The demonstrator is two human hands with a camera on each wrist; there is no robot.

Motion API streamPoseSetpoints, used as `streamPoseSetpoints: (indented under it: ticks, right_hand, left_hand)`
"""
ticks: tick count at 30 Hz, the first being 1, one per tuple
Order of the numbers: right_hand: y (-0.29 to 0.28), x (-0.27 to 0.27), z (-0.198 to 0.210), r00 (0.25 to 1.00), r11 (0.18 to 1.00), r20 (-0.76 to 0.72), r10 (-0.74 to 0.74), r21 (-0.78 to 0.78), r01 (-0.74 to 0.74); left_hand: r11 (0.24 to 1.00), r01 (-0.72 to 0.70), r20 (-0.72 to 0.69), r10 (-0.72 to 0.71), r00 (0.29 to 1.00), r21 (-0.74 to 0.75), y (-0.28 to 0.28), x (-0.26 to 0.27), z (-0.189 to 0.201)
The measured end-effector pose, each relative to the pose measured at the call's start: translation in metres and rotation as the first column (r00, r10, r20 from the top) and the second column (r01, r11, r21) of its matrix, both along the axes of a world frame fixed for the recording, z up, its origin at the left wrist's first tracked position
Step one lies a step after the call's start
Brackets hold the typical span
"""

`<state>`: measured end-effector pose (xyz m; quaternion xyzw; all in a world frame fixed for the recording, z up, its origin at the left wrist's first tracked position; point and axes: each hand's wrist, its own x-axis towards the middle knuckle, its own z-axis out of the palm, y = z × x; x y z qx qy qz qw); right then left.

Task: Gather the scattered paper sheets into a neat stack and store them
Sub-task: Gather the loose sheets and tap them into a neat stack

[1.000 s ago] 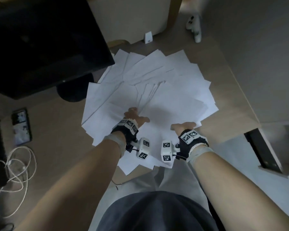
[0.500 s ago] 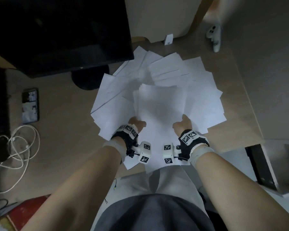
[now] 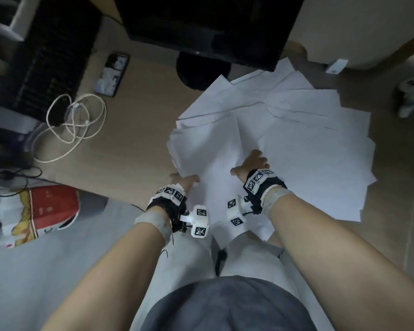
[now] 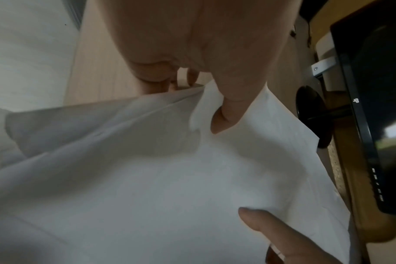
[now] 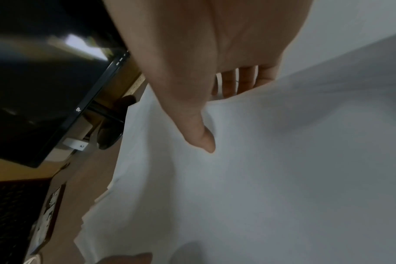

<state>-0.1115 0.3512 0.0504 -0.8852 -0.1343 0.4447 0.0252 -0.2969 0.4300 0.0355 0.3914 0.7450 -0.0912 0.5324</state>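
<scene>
White paper sheets (image 3: pixel 296 139) lie fanned and overlapping on the desk (image 3: pixel 134 130)

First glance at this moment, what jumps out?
A wide fan of white paper sheets covers the right half of the wooden desk, under a black monitor. Both hands work at its near edge: the left hand pinches a bundle's corner, the right hand has its thumb on top and fingers beneath.

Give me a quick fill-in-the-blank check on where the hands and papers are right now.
1. The left hand grips the ____ edge of the paper sheets.
2. The sheets lie fanned out on a ____ desk.
3. The phone lies beside a coiled white ____.
4. The right hand's thumb lies on ____ of the sheets.

Missing words: left; wooden; cable; top
</scene>
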Motion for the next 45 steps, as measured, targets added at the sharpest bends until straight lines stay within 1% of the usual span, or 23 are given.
streamPoseSetpoints:
  ticks: [3, 5, 7, 8, 10, 12, 13, 15, 17, 19, 20, 22, 24, 26, 27, 29, 31, 33, 35, 37, 39, 43, 45]
  right_hand:
    - [-0.009, -0.001, -0.002, 0.992, 0.990, -0.004, 0.124, -0.072, -0.124]
    - [-0.015, -0.003, -0.004, 0.988, 0.987, -0.059, 0.140, -0.065, -0.144]
    - [-0.019, -0.004, -0.003, 0.985, 0.996, -0.151, 0.082, 0.055, -0.074]
    - [-0.022, -0.003, -0.001, 0.983, 0.991, -0.169, 0.067, 0.125, -0.046]
    - [-0.029, 0.005, 0.006, 0.989, 0.981, -0.145, 0.031, 0.195, -0.003]
    - [-0.040, 0.021, 0.014, 0.992, 0.968, -0.112, -0.063, 0.235, 0.088]
    - [-0.048, 0.033, 0.017, 0.989, 0.960, -0.102, -0.108, 0.250, 0.131]
    - [-0.069, 0.059, 0.021, 0.976, 0.933, -0.078, -0.204, 0.286, 0.218]
    - [-0.095, 0.085, 0.024, 0.950, 0.899, -0.065, -0.304, 0.310, 0.309]
    - [-0.122, 0.110, 0.025, 0.916, 0.873, -0.043, -0.398, 0.287, 0.393]
    - [-0.134, 0.120, 0.023, 0.900, 0.866, -0.038, -0.434, 0.258, 0.428]
    - [-0.155, 0.136, 0.021, 0.871, 0.855, -0.031, -0.490, 0.174, 0.488]
    - [-0.171, 0.142, 0.021, 0.854, 0.849, -0.045, -0.518, 0.096, 0.520]
    - [-0.179, 0.145, 0.021, 0.834, 0.831, -0.083, -0.546, 0.077, 0.551]
    - [-0.181, 0.146, 0.020, 0.817, 0.813, -0.116, -0.565, 0.087, 0.575]
    - [-0.181, 0.148, 0.017, 0.787, 0.790, -0.198, -0.585, 0.081, 0.608]
    - [-0.179, 0.146, 0.013, 0.787, 0.801, -0.230, -0.573, 0.048, 0.597]
    - [-0.178, 0.141, 0.011, 0.793, 0.804, -0.214, -0.570, 0.050, 0.592]
    - [-0.175, 0.136, 0.010, 0.792, 0.798, -0.169, -0.587, 0.045, 0.601]
    - [-0.169, 0.132, 0.015, 0.797, 0.800, -0.091, -0.598, 0.007, 0.601]
    - [-0.162, 0.130, 0.019, 0.798, 0.798, -0.029, -0.602, -0.018, 0.602]
    - [-0.145, 0.124, 0.018, 0.773, 0.780, -0.124, -0.622, -0.008, 0.626]
    - [-0.145, 0.124, 0.018, 0.776, 0.786, -0.138, -0.615, -0.031, 0.618]
  left_hand:
    - [0.998, 0.022, -0.008, -0.022, 1.000, -0.062, -0.007, 0.003, 0.019]
    - [0.996, 0.010, -0.006, -0.011, 1.000, -0.090, -0.007, 0.005, 0.020]
    - [0.997, 0.013, -0.005, -0.013, 1.000, -0.076, -0.007, 0.009, 0.017]
    - [0.998, 0.027, -0.001, -0.027, 1.000, -0.061, -0.008, 0.012, 0.017]
    - [0.997, 0.053, -0.023, -0.054, 0.998, -0.049, -0.010, 0.025, 0.023]
    - [0.995, 0.095, -0.003, -0.095, 0.995, 0.019, -0.010, 0.047, 0.029]
    - [0.990, 0.134, 0.006, -0.134, 0.991, 0.045, -0.012, 0.061, 0.032]
    - [0.968, 0.249, 0.040, -0.250, 0.967, 0.034, -0.020, 0.093, 0.042]
    - [0.949, 0.312, 0.076, -0.315, 0.946, 0.052, -0.036, 0.125, 0.048]
    - [0.922, 0.382, 0.082, -0.386, 0.919, 0.069, -0.055, 0.153, 0.046]
    - [0.922, 0.379, 0.100, -0.385, 0.917, 0.075, -0.065, 0.165, 0.043]
    - [0.898, 0.430, 0.098, -0.439, 0.893, 0.095, -0.084, 0.187, 0.039]
    - [0.839, 0.534, 0.036, -0.540, 0.841, 0.107, -0.100, 0.201, 0.035]
    - [0.828, 0.551, -0.018, -0.552, 0.833, 0.103, -0.108, 0.208, 0.029]
    - [0.829, 0.551, -0.031, -0.551, 0.834, 0.099, -0.109, 0.209, 0.028]
    - [0.848, 0.526, -0.007, -0.526, 0.850, 0.066, -0.108, 0.209, 0.029]
    - [0.840, 0.542, 0.012, -0.542, 0.840, 0.026, -0.103, 0.207, 0.028]
    - [0.793, 0.609, -0.042, -0.609, 0.792, 0.000, -0.100, 0.203, 0.028]
    - [0.753, 0.658, -0.135, -0.651, 0.747, 0.011, -0.094, 0.197, 0.026]
    - [0.745, 0.663, -0.198, -0.641, 0.741, 0.069, -0.090, 0.191, 0.025]
    - [0.744, 0.660, -0.226, -0.628, 0.744, 0.104, -0.085, 0.187, 0.025]
    - [0.699, 0.716, -0.194, -0.702, 0.686, 0.002, -0.068, 0.186, 0.025]
    - [0.674, 0.737, -0.166, -0.732, 0.660, -0.042, -0.064, 0.188, 0.028]
